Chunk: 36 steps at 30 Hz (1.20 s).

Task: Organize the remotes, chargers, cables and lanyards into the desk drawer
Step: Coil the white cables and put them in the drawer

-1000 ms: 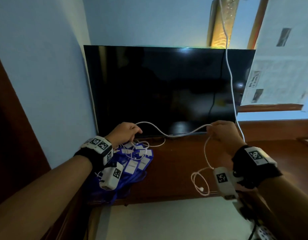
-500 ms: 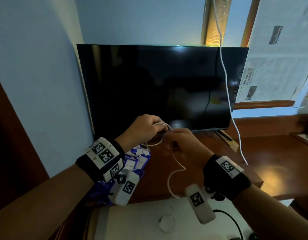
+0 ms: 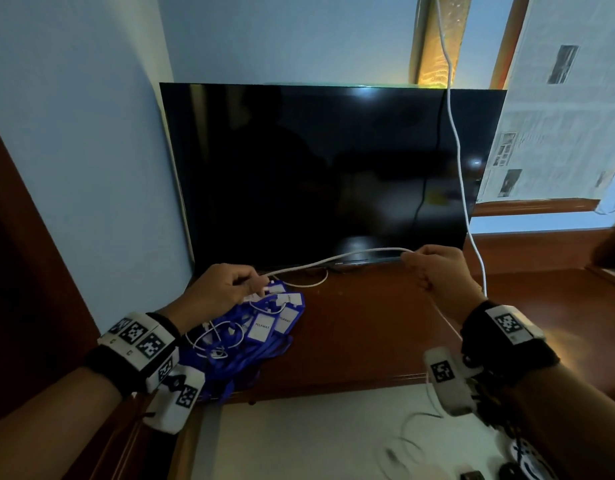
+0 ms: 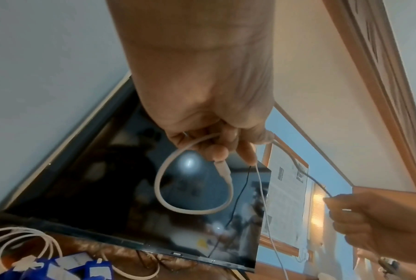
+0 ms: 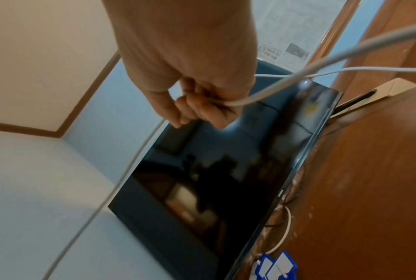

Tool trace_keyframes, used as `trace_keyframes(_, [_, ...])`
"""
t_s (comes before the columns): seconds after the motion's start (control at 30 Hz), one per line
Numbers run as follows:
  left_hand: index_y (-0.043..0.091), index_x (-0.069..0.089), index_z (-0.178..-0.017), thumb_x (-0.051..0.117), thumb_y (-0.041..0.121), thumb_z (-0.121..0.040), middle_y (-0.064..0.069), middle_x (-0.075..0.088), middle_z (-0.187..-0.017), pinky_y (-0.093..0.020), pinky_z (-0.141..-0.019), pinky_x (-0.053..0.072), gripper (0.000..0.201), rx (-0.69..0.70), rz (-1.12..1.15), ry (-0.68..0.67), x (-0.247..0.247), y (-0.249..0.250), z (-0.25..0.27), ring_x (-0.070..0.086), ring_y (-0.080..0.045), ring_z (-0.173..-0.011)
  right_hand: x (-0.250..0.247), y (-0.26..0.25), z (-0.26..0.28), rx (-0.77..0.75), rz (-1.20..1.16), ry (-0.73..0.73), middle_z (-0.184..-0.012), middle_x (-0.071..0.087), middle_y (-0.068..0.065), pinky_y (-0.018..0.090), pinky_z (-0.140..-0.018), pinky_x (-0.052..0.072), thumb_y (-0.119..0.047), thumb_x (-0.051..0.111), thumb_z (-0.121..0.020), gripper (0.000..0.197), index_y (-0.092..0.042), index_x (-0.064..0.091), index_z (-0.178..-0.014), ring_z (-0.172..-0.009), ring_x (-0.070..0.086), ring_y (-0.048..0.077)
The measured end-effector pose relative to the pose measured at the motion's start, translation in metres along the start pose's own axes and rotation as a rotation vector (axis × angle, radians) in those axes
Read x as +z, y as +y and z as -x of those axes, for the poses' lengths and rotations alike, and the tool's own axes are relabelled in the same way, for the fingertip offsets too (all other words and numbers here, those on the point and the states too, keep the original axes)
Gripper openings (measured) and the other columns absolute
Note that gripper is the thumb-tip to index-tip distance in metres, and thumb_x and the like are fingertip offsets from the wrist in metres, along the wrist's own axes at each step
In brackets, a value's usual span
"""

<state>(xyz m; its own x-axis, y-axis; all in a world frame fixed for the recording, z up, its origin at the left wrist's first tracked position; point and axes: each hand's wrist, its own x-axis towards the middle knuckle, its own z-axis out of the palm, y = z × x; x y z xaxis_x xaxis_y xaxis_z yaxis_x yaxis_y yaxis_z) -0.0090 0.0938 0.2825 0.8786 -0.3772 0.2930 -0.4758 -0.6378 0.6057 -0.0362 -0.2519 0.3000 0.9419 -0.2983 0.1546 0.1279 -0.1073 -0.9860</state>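
A white cable [image 3: 337,259] stretches between my two hands in front of the dark television [image 3: 319,174]. My left hand [image 3: 226,285] grips one end of it, with a small loop [image 4: 192,189] and the plug hanging below the fingers. My right hand [image 3: 434,271] pinches the same cable [image 5: 286,83] further along, and the rest trails down past my wrist. A heap of blue lanyards [image 3: 257,337] with white name tags lies on the brown desk [image 3: 361,334] under my left hand, with another white cable [image 3: 212,341] coiled on top.
A second white cord [image 3: 458,150] hangs down across the television's right side. Newspaper [image 3: 558,116] covers the window at the right. Below the desk edge a pale surface [image 3: 299,438] holds a thin white wire and some dark small items at the lower right.
My hands had come together at the middle of the cable half a second ago. They have now drawn apart again, pulling a length of it taut between them.
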Motion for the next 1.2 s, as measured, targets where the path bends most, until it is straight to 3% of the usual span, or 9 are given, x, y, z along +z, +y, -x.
trace_keyframes(0.1, [0.026, 0.065, -0.069, 0.047, 0.052, -0.086, -0.018, 0.060, -0.065, -0.022, -0.054, 0.043, 0.036, 0.059, 0.067, 0.050, 0.003, 0.014, -0.003, 0.052, -0.032, -0.056, 0.015, 0.000, 0.002, -0.092, 0.211, -0.119, -0.058, 0.054, 0.006, 0.016, -0.044, 0.042, 0.000, 0.068, -0.083, 0.012, 0.009, 0.060, -0.083, -0.047, 0.051, 0.010])
trace_keyframes(0.3, [0.024, 0.067, -0.073, 0.048, 0.052, -0.087, 0.002, 0.048, -0.051, -0.034, -0.047, 0.036, 0.036, 0.199, 0.099, -0.027, 0.017, 0.060, -0.012, 0.039, -0.018, -0.045, 0.061, -0.024, 0.021, -0.359, 0.721, -0.581, -0.092, 0.067, -0.005, 0.022, -0.075, 0.056, -0.024, 0.078, -0.078, 0.042, -0.024, 0.055, -0.113, -0.082, 0.066, 0.004])
trace_keyframes(0.4, [0.020, 0.064, -0.071, 0.049, 0.047, -0.089, 0.009, 0.043, -0.050, -0.027, -0.048, 0.034, 0.035, 0.226, 0.076, -0.066, 0.027, 0.077, -0.014, 0.036, -0.009, -0.045, 0.080, -0.027, 0.026, -0.478, 0.730, -0.656, -0.086, 0.061, -0.010, 0.015, -0.067, 0.048, -0.021, 0.074, -0.081, 0.025, -0.026, 0.056, -0.097, -0.075, 0.061, 0.001])
trace_keyframes(0.5, [0.024, 0.058, -0.066, 0.049, 0.049, -0.087, 0.009, 0.042, -0.049, -0.029, -0.050, 0.036, 0.035, 0.234, 0.075, -0.050, 0.029, 0.080, -0.015, 0.037, -0.007, -0.045, 0.086, -0.025, 0.031, -0.350, 0.576, -0.748, -0.066, 0.058, -0.007, 0.015, -0.058, 0.046, -0.008, 0.068, -0.084, 0.016, -0.017, 0.058, -0.076, -0.055, 0.057, 0.002])
trace_keyframes(0.67, [0.023, 0.065, -0.075, 0.052, 0.054, -0.083, 0.007, 0.048, -0.052, -0.026, -0.048, 0.036, 0.035, 0.138, 0.083, -0.121, 0.020, 0.059, -0.007, 0.039, -0.008, -0.044, 0.076, -0.014, 0.029, -0.284, 0.515, -0.622, -0.038, 0.044, -0.012, 0.012, -0.041, 0.029, -0.020, 0.067, -0.089, 0.038, -0.020, 0.053, -0.054, -0.036, 0.037, 0.003])
trace_keyframes(0.8, [0.026, 0.064, -0.074, 0.051, 0.061, -0.083, -0.012, 0.062, -0.068, -0.040, -0.056, 0.046, 0.038, 0.089, 0.024, -0.141, 0.012, 0.028, 0.003, 0.055, -0.031, -0.058, 0.054, -0.005, 0.023, -0.188, 0.461, -0.607, -0.040, 0.040, -0.009, 0.017, -0.042, 0.028, -0.023, 0.066, -0.090, 0.044, -0.017, 0.049, -0.050, -0.036, 0.032, 0.007])
trace_keyframes(0.93, [0.026, 0.064, -0.069, 0.056, 0.054, -0.083, 0.000, 0.060, -0.058, -0.034, -0.054, 0.045, 0.033, 0.031, 0.029, -0.097, 0.004, 0.012, 0.011, 0.053, -0.012, -0.049, 0.036, 0.006, 0.018, -0.157, 0.360, -0.534, -0.044, 0.039, -0.004, 0.017, -0.042, 0.029, -0.022, 0.064, -0.090, 0.041, -0.017, 0.053, -0.051, -0.038, 0.032, 0.009])
trace_keyframes(1.03, [0.032, 0.065, -0.071, 0.054, 0.059, -0.081, 0.005, 0.059, -0.056, -0.039, -0.058, 0.049, 0.031, -0.020, 0.026, -0.095, -0.002, 0.003, 0.015, 0.053, -0.012, -0.050, 0.026, 0.015, 0.013, -0.162, 0.332, -0.451, -0.043, 0.042, -0.007, 0.019, -0.043, 0.030, -0.022, 0.066, -0.088, 0.045, -0.023, 0.057, -0.045, -0.039, 0.034, 0.008])
trace_keyframes(1.2, [0.027, 0.064, -0.075, 0.050, 0.040, -0.092, -0.003, 0.052, -0.059, -0.030, -0.060, 0.044, 0.026, -0.074, 0.283, -0.045, -0.011, 0.003, 0.017, 0.048, -0.021, -0.058, 0.014, 0.031, 0.002, -0.172, 0.100, -0.303, -0.061, 0.060, 0.001, 0.021, -0.049, 0.045, -0.010, 0.072, -0.082, 0.018, -0.006, 0.057, -0.074, -0.051, 0.054, 0.013])
